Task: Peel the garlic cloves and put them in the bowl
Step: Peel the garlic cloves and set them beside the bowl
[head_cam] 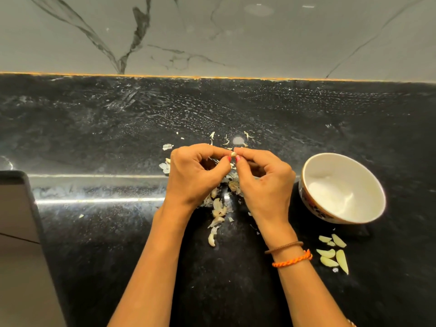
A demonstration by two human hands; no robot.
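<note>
A garlic clove [233, 154] sits pinched between the fingertips of both hands at the middle of the frame, held above the dark tabletop [94, 128]. The left hand [195, 175] and the right hand [266, 182] each curl thumb and forefinger onto it, fingers clamped from either side. Papery skins [218, 208] lie scattered beneath and beyond the hands. The white bowl [342, 187] stands at right, just beside the right hand. Peeled cloves [332, 253] lie on the tabletop below the bowl, at lower right. Two bracelets [291, 254] circle the right wrist.
</note>
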